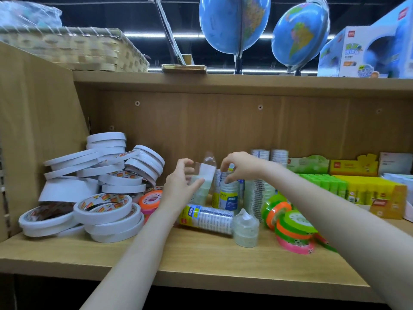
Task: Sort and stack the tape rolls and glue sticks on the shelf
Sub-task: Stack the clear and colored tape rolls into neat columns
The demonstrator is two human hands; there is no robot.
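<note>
Sorting was judged barely begun: white tape rolls point(93, 189) lay jumbled at left, while a wrapped tape pack point(206, 175) was gripped by the left hand point(182, 182) and an upright tape pack point(225, 193) pinched by the right hand point(240, 166).

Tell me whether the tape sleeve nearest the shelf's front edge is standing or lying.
Lying: the tape sleeve rests on its side across the shelf.

The wrapped tape pack point(204, 175) between the hands is smeared by motion, its label unreadable. The left hand point(182, 183) covers its lower half. Both globes point(234, 23) are cut off at the top edge.
</note>
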